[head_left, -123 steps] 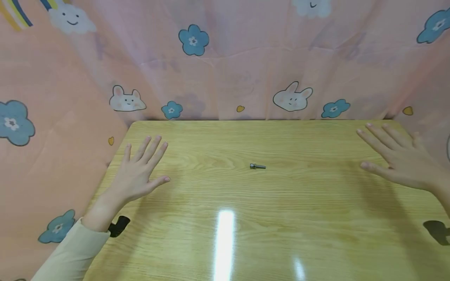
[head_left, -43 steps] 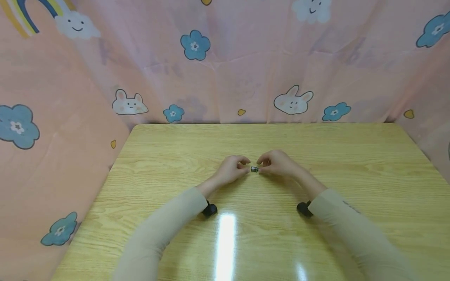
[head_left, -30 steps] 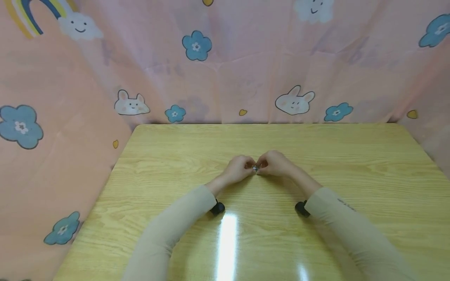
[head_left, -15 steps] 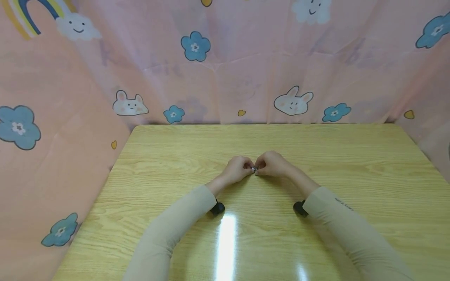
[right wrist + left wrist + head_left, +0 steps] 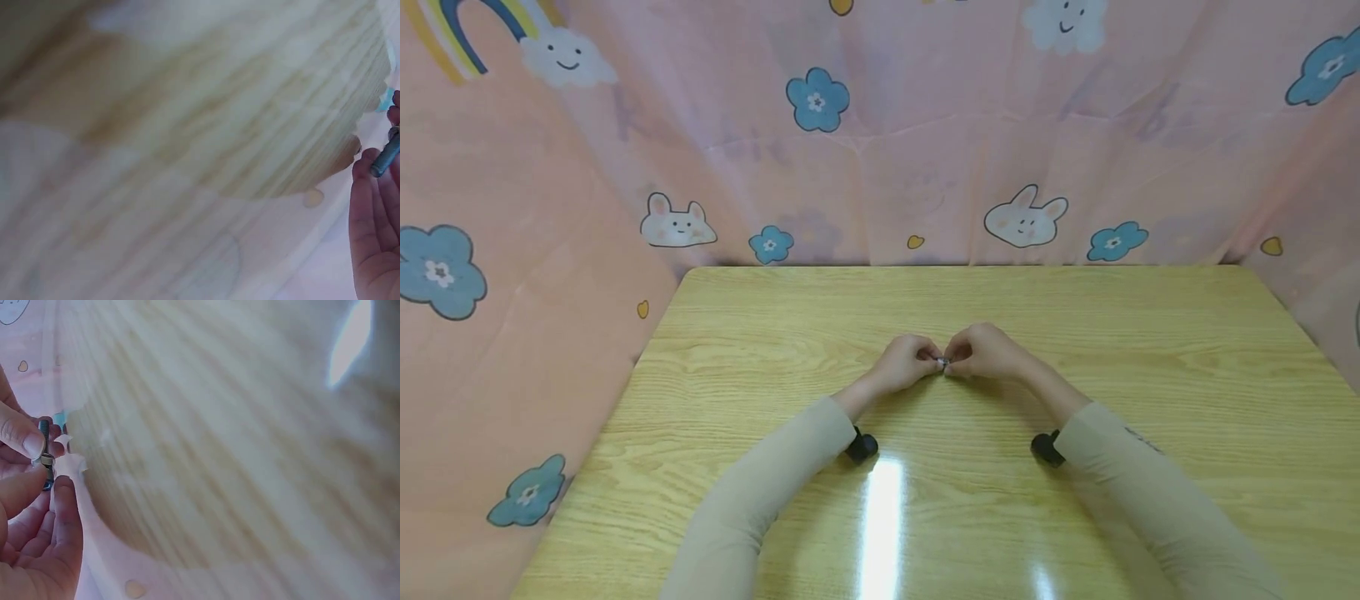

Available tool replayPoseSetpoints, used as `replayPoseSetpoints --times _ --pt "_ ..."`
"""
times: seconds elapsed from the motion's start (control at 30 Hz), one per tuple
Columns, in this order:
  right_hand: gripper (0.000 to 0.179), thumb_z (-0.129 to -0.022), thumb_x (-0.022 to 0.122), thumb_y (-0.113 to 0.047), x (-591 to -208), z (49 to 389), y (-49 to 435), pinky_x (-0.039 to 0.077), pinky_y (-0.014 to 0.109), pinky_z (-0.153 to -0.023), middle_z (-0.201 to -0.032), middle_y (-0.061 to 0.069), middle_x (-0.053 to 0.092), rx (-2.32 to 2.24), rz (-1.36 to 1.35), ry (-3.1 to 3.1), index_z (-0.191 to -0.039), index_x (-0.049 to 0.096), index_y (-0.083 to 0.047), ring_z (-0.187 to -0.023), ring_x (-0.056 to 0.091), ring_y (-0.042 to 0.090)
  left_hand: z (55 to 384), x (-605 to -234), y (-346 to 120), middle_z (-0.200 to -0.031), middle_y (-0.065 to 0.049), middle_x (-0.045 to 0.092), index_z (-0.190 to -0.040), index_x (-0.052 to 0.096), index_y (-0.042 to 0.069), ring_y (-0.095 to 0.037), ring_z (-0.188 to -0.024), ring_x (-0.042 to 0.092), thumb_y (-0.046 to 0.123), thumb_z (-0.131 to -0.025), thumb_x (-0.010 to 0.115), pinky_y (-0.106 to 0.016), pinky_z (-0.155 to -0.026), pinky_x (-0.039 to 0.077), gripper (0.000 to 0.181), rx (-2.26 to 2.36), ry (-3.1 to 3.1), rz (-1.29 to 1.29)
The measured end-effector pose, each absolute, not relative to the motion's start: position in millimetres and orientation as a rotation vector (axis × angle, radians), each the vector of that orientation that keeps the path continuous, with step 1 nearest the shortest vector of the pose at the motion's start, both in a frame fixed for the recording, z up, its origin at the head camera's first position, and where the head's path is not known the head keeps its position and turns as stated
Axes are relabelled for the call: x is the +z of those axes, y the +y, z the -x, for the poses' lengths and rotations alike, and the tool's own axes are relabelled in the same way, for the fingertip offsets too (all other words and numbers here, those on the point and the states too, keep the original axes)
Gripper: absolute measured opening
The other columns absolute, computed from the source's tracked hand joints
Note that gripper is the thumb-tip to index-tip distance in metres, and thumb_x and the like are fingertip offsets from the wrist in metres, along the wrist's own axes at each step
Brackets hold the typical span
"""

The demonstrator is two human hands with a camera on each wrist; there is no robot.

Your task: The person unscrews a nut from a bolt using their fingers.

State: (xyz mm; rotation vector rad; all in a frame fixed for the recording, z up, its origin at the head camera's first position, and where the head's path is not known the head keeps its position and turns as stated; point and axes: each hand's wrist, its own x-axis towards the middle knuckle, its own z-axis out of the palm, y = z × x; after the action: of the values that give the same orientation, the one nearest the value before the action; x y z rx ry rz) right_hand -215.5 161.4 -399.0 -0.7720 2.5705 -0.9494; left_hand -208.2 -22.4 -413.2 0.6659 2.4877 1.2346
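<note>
A small metal bolt (image 5: 942, 363) sits between both hands near the middle of the table, mostly covered by fingertips in the head view. In the left wrist view the bolt (image 5: 44, 430) shows its threaded shank, with a ring-like nut (image 5: 47, 460) around it near the head. My left hand (image 5: 902, 365) pinches the head end between thumb and fingers. Facing it, my right hand (image 5: 988, 352) pinches the threaded side. At the right wrist view's edge, the bolt's end (image 5: 382, 161) stands out beside the right hand's fingers (image 5: 369, 219).
The wood-grain table (image 5: 775, 317) spreads around both hands, with a bright light reflection on its front part. A pink patterned curtain (image 5: 910, 150) hangs behind it and along its sides. Black wrist cameras (image 5: 862, 447) sit by the sleeves.
Both hands, spread wide at first, have come together at the bolt, which lay alone on the table. They now pinch it from both sides; over the last half second they have hardly moved.
</note>
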Motion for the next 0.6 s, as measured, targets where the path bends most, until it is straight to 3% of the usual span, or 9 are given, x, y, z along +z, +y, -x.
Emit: replayPoseSetpoints --times 0.37,0.6 --pt "0.013 -0.082 0.072 -0.013 -393.9 207.1 168.9 0.051 0.031 -0.073 -0.084 0.001 0.068 -1.133 0.646 2.49 -0.092 0.067 -0.006 -0.08 0.063 0.015 205.2 -408.1 -26.9 -0.089 -0.005 0.065 -0.097 0.067 0.0 -0.01 -0.081 0.057 0.01 -0.089 0.061 -0.019 -0.071 0.047 0.014 1.443 2.295 -0.543" --pt "0.014 -0.082 0.072 -0.008 -388.8 200.6 170.7 0.054 0.03 -0.075 -0.086 0.004 0.069 -1.238 0.694 2.462 -0.093 0.064 -0.005 -0.082 0.066 0.016 199.0 -397.8 -29.8 -0.089 -0.006 0.064 -0.099 0.066 -0.002 -0.011 -0.08 0.057 0.008 -0.09 0.06 -0.022 -0.069 0.051 0.014 1.5 2.234 -0.537"
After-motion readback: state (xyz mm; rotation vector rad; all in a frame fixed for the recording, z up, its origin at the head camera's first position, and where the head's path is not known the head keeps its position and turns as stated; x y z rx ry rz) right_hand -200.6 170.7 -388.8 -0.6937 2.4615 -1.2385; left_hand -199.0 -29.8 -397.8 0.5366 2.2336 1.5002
